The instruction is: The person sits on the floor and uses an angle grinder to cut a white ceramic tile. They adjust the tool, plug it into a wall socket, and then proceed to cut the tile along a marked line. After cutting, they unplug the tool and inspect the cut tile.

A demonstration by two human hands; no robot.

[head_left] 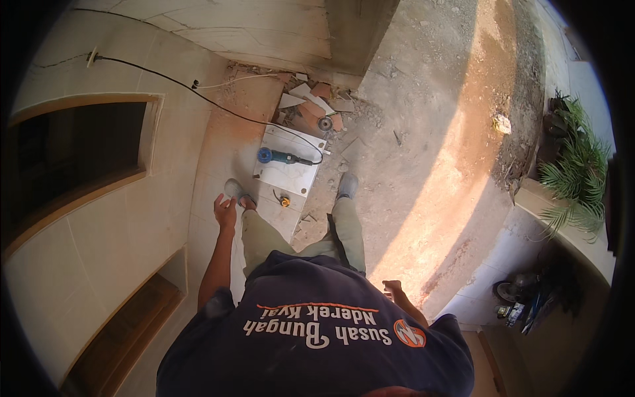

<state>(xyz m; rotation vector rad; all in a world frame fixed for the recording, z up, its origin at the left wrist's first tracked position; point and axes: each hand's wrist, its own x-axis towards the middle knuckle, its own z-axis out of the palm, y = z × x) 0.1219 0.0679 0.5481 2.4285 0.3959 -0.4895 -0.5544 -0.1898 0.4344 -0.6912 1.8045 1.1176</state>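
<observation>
My left hand (225, 211) hangs beside my left shoe (233, 188), fingers apart and nothing in them. Lower down at my right side, my right hand (393, 289) shows small, its fingers loosely bent and holding nothing visible. Neither hand touches a tool. In front of my feet, an angle grinder (286, 157) with a blue head lies on a white tile (278, 178). Closer to me is a small yellow and black tape measure (284, 201). A round grinding disc (325, 124) rests by the tile's far right corner.
Broken tile pieces (307, 102) are heaped beyond the tile. A black cord (218, 104) runs from the left wall to the grinder. Rough, dusty ground (410, 132) spreads to the right, with a sunlit strip. A leafy plant (579, 165) stands at far right.
</observation>
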